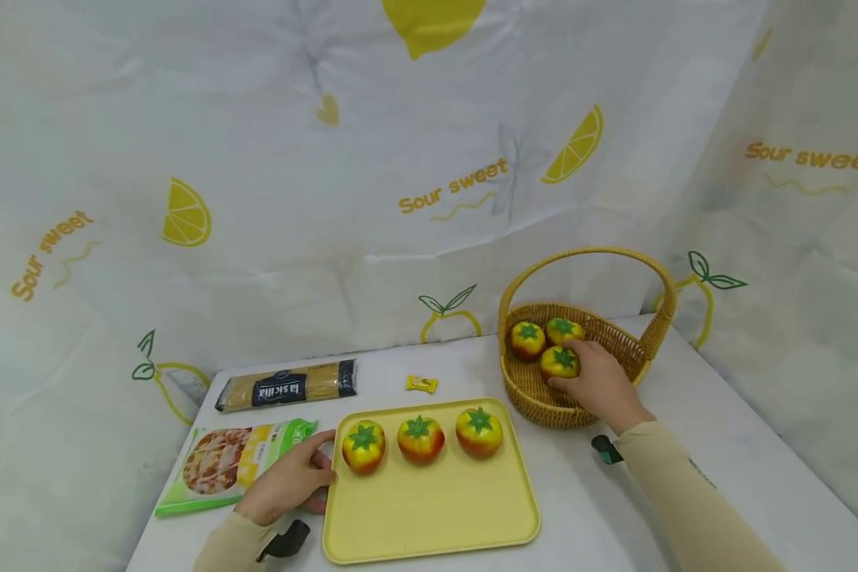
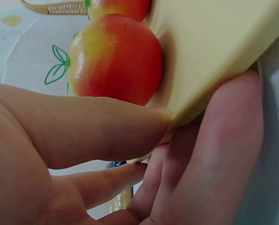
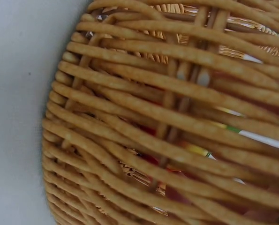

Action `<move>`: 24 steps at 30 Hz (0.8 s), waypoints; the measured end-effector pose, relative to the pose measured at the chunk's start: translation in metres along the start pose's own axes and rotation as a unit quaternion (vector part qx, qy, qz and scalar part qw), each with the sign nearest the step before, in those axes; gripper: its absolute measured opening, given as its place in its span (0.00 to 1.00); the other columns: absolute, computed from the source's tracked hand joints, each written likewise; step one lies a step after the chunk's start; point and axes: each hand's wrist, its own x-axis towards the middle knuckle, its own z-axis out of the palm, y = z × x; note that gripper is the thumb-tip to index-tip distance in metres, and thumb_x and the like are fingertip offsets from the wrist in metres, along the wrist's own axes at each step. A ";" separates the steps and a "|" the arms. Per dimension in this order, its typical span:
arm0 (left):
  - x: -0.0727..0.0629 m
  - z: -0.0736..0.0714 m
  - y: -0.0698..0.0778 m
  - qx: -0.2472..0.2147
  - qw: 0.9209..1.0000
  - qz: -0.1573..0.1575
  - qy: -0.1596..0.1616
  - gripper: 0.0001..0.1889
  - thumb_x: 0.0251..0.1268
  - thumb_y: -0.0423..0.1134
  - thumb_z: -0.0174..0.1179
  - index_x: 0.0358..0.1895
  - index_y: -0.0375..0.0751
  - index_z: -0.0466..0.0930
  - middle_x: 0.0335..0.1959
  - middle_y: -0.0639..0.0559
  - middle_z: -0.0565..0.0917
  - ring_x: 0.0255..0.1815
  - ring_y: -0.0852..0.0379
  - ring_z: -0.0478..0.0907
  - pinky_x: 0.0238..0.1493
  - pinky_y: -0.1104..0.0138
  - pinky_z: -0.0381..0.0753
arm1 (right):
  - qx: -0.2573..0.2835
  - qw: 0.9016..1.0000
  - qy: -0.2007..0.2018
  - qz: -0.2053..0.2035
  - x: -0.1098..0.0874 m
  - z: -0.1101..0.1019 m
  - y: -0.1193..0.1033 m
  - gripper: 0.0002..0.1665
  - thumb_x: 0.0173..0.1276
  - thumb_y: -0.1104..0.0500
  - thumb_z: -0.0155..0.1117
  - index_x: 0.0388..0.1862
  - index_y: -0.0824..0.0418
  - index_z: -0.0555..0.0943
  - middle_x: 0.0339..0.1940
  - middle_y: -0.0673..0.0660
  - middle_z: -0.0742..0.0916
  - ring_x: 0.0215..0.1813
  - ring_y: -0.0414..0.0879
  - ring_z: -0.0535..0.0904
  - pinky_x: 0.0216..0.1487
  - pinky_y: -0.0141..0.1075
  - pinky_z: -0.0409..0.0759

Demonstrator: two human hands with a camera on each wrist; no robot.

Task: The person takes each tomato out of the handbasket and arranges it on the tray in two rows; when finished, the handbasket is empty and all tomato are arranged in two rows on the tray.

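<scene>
A yellow tray lies on the table with three red-and-yellow tomatoes with green star-shaped tops in a row, among them the left tomato. My left hand grips the tray's left rim; the left wrist view shows its fingers pinching that edge. Inside the wicker basket, my right hand holds the front tomato. Two more, a left one and a back one, sit beside it. In the right wrist view, the basket's weave hides most of the hand.
Behind the tray lies a small yellow wrapped candy. To the left are a spaghetti pack and a green-and-white food bag. The basket's tall handle arches above its opening. A lemon-printed cloth hangs behind the table.
</scene>
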 end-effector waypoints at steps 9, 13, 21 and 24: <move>-0.003 -0.002 0.002 -0.004 1.000 0.009 -0.004 0.40 0.68 0.31 0.68 0.83 0.41 0.66 0.43 0.43 0.79 0.37 0.50 0.80 0.31 0.58 0.91 | 0.004 1.000 -0.006 0.001 0.002 0.001 0.001 0.44 0.71 0.51 0.77 0.79 0.69 0.71 0.74 0.77 0.77 0.73 0.76 0.73 0.72 0.71 0.75; -0.004 -0.001 0.004 -0.003 1.000 0.013 -0.004 0.40 0.68 0.31 0.68 0.83 0.41 0.66 0.43 0.43 0.79 0.36 0.50 0.81 0.30 0.58 0.91 | 0.006 1.000 -0.004 -0.010 -0.001 -0.002 0.000 0.44 0.70 0.51 0.77 0.77 0.70 0.72 0.73 0.79 0.77 0.72 0.77 0.74 0.71 0.71 0.75; -0.006 -0.001 0.006 0.000 1.000 0.015 -0.002 0.39 0.68 0.31 0.68 0.82 0.41 0.67 0.43 0.43 0.79 0.36 0.50 0.80 0.30 0.58 0.91 | 0.009 1.000 -0.005 -0.014 -0.008 -0.010 -0.009 0.43 0.70 0.51 0.77 0.76 0.70 0.73 0.73 0.78 0.77 0.72 0.76 0.74 0.71 0.70 0.76; -0.006 -0.002 0.005 0.001 1.000 0.019 -0.002 0.39 0.68 0.31 0.68 0.82 0.41 0.67 0.42 0.43 0.79 0.36 0.50 0.80 0.30 0.58 0.90 | 0.008 1.000 -0.008 -0.019 -0.010 -0.013 -0.013 0.44 0.70 0.50 0.78 0.76 0.69 0.73 0.73 0.77 0.78 0.71 0.75 0.75 0.70 0.70 0.77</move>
